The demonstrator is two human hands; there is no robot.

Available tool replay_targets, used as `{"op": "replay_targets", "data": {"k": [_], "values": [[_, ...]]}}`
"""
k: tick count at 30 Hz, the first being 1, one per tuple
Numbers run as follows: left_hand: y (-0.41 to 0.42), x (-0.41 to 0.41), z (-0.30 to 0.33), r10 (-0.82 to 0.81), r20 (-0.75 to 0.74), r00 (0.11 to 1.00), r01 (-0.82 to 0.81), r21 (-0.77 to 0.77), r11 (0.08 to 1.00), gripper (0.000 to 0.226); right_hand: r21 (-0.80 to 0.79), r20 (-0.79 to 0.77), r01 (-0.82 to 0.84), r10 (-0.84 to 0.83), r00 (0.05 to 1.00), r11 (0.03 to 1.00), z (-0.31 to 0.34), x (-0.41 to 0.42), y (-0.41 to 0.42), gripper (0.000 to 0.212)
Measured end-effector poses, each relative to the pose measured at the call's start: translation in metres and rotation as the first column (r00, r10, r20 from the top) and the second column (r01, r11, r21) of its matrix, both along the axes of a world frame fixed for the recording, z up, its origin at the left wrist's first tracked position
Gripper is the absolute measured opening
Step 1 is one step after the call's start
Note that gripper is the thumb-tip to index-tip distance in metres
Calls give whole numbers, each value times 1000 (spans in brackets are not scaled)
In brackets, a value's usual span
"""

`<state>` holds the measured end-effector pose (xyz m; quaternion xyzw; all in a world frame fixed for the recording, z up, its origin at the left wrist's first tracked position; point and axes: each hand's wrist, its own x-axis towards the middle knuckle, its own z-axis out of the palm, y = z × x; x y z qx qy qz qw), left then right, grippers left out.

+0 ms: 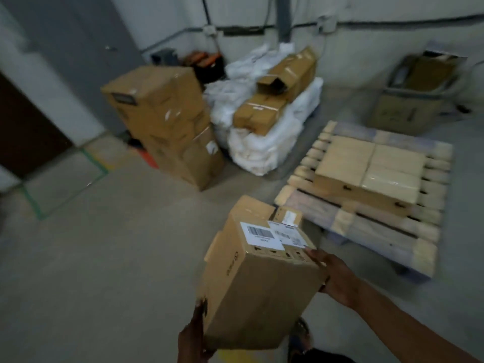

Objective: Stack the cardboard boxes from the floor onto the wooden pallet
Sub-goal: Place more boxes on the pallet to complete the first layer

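Note:
I carry a brown cardboard box (259, 281) with white barcode labels on top, held above the floor in the lower middle. My left hand (193, 336) grips its near left corner from below. My right hand (332, 276) presses flat against its right side with the fingers reaching onto the top edge. The wooden pallet (361, 221) lies on the floor to the right, just beyond the box. Two flat cardboard boxes (372, 166) lie side by side on the pallet's far half.
A stack of large cardboard boxes (167, 121) stands at centre left. White wrapped bundles (264, 142) with long cartons on top sit behind. An open carton (419, 98) stands at the far right. Green tape (34, 203) marks the floor at left. My foot (301, 334) shows under the box.

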<state>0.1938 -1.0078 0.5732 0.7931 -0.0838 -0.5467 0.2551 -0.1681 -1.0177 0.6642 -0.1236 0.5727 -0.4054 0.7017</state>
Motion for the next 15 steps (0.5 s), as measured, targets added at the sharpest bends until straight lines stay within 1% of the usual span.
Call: {"op": "replay_targets", "data": {"k": [2,3,5,7,9,10,11,12,13,14,15], "values": [[21,-7,3,-97,-11,995,95,-120,988,42,-12,-11,95,-95,995,995,-1,-6,37,63],[30,-15,6,-141,-19,990,137,-136,981,40,4,-10,136,-136,991,991,-4,-10,57,55],[46,-32,19,-104,-23,994,103,-43,994,49,64,-5,200,-200,980,978,-15,-19,95,49],[69,-51,29,-101,1,995,101,9,995,54,108,-10,233,-233,972,966,-16,-34,135,41],[88,-73,24,-150,9,989,150,-36,988,53,167,-56,283,-277,959,945,-13,-56,169,34],[98,-86,21,-226,12,974,226,-76,971,51,197,-68,299,-291,954,934,-12,-68,185,34],[106,-101,13,-316,22,949,316,-70,946,46,211,-63,318,-312,948,924,-11,-81,204,36],[111,-116,14,-341,67,938,345,-56,937,38,225,-61,339,-334,941,914,-11,-95,222,40],[115,-125,10,-334,106,936,343,-81,936,32,229,-70,352,-345,936,907,-12,-109,241,49],[122,-144,16,-340,115,933,349,-71,934,28,224,-104,386,-372,923,895,-18,-126,257,61],[128,-166,18,-408,103,907,416,-60,908,30,223,-124,433,-416,901,873,-26,-143,272,69]]}}
